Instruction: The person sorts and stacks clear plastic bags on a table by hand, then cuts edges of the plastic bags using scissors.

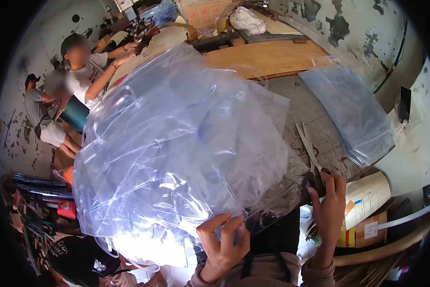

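A large heap of clear plastic bags (176,138) covers most of the worktable and hangs over its front edge. My left hand (224,244) is at the heap's near edge, its curled fingers gripping the plastic; the fingertips are partly hidden. At the table's front right, my right hand (329,205) has its fingers on the black handles of a pair of scissors (309,146). The scissors lie on the tabletop, blades slightly apart and pointing away from me. Beyond them lies a flat stack of clear plastic sheets (346,112).
A wooden board (267,56) and a bundle of white string (247,21) are at the back. Two people stand at the left; another person (83,260) is low at the front left. A paper roll (368,193) and a cardboard box (368,230) are below the table's right side.
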Demonstrator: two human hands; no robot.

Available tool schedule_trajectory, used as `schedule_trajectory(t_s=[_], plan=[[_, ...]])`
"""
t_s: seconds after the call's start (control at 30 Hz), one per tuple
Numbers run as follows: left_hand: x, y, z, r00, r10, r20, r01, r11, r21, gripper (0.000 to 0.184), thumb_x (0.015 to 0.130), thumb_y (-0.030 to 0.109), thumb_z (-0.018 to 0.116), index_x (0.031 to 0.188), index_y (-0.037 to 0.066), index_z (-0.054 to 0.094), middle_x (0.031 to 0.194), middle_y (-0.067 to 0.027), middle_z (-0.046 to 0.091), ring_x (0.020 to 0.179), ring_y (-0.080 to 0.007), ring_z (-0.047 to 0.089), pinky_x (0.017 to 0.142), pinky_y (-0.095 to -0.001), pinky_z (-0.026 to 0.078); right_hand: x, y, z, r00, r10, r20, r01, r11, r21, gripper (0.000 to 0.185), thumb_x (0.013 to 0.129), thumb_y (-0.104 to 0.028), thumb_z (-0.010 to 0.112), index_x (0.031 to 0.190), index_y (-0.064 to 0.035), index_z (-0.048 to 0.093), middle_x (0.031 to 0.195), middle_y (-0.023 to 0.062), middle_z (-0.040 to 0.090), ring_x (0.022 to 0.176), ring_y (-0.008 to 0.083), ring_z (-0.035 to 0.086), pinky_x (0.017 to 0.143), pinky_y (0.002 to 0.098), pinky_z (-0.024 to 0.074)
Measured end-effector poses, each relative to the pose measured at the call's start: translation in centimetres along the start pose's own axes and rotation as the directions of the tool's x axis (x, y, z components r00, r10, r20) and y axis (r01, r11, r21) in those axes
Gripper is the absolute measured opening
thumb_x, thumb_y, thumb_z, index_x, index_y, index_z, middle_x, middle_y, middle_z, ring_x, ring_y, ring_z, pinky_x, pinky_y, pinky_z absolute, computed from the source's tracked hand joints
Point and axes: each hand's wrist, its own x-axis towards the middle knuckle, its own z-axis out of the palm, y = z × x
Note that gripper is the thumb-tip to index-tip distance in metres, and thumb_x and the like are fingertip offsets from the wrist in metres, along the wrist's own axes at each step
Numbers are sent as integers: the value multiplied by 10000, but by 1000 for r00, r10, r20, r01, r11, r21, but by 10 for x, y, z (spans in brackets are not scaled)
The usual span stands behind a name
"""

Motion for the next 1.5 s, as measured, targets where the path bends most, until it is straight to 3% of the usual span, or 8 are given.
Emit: schedule_trajectory(t_s=[0.4, 0.63, 0.7, 0.87, 1.1, 1.23, 1.3, 1.5], plan=[[0, -10, -2, 989, 79, 125, -90, 992, 85, 447, 589, 23, 714, 1017, 149, 687, 1044, -84, 520, 847, -216, 483, 721, -336, 379, 8, -7, 1, 980, 191, 49, -183, 973, -138, 410, 753, -93, 678, 1126, -47, 513, 853, 172, 555, 765, 359, 566, 669, 435, 450], [-12, -26, -58, 935, 143, 325, -94, 982, -163, 456, 694, 268, 741, 1106, 97, 646, 1199, -179, 494, 1039, -310, 527, 854, -396, 469, 17, 19, -22, 911, 322, 260, -404, 823, 398, 416, 815, -27, 599, 1210, -67, 474, 763, 114, 642, 697, 164, 626, 604, 287, 484], [-10, -31, -93, 956, 222, 189, -192, 968, -163, 408, 683, 29, 708, 1079, 120, 668, 1031, -148, 569, 896, -282, 570, 722, -361, 493, 14, 28, -28, 905, 316, 283, -424, 702, 572, 411, 834, -35, 582, 1225, -69, 462, 782, 106, 642, 687, 146, 615, 580, 260, 477], [53, -46, -183, 635, 63, 770, -215, 972, 98, 428, 693, 215, 718, 1097, 92, 650, 1134, -193, 530, 984, -319, 562, 817, -378, 483, -7, 72, -18, 929, 355, 106, -244, 370, 896, 512, 860, -191, 631, 1294, -37, 408, 882, 89, 603, 666, 98, 548, 519, 199, 416], [139, -33, -95, 265, 678, 685, -685, 633, -362, 218, 719, 145, 619, 923, 71, 617, 932, -46, 568, 883, -195, 566, 743, -297, 434, -39, 33, -7, 966, 172, 194, -213, 104, 971, 955, 652, -647, 693, 1235, 46, 389, 681, 31, 499, 544, 118, 452, 479, 234, 325], [153, -43, -4, 248, 840, 483, -564, 530, -633, 175, 760, 213, 645, 859, 77, 595, 845, -27, 541, 810, -205, 551, 726, -331, 417, -60, 0, -13, 756, 142, 639, -621, -151, 769, 479, 780, -385, 686, 1044, -21, 520, 742, 64, 538, 682, 139, 526, 606, 227, 407], [159, -49, 23, -28, 682, 731, -391, 666, -636, 187, 780, 254, 652, 847, 89, 597, 849, -21, 557, 817, -214, 557, 731, -341, 415, -71, -6, -8, 827, 19, 562, -555, 183, 811, 433, 719, -164, 763, 1049, -36, 514, 764, 31, 535, 682, 99, 508, 617, 208, 404], [162, -51, 21, -27, 568, 823, -246, 794, -556, 139, 781, 222, 640, 806, 93, 596, 823, -31, 548, 803, -214, 556, 732, -351, 415, -84, -8, 6, 676, -91, 732, -678, 313, 665, 447, 715, -118, 780, 1063, -33, 513, 780, 8, 535, 706, 67, 511, 616, 207, 404]])
